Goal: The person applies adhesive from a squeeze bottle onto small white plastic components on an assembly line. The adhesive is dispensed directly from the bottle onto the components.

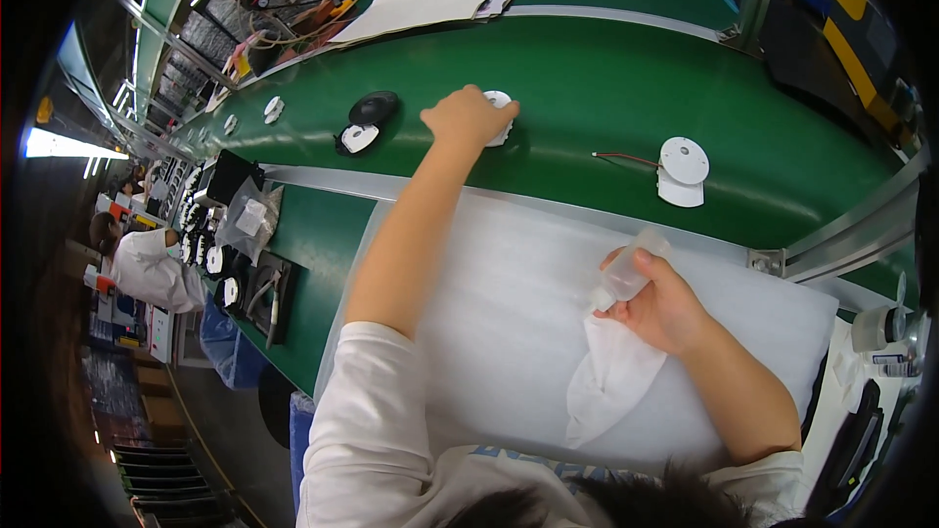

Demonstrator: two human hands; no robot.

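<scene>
In the head view, the left hand point(469, 119) has its grip closed about a white part point(498, 100), partly hidden, midway between the green belt's point(577, 64) near and far edges. The right hand's point(660, 308) grip curls round a translucent bottle point(626, 279) and a hanging white cloth point(611, 372), above the white sheet point(489, 332) towards the table's point(337, 254) far edge. Nearer the belt's near edge lies a red-wired white piece point(683, 161).

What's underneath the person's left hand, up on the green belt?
Part of a white piece shows past the left hand, against the green belt. The hand hides the rest, so its full shape can't be seen.
</scene>
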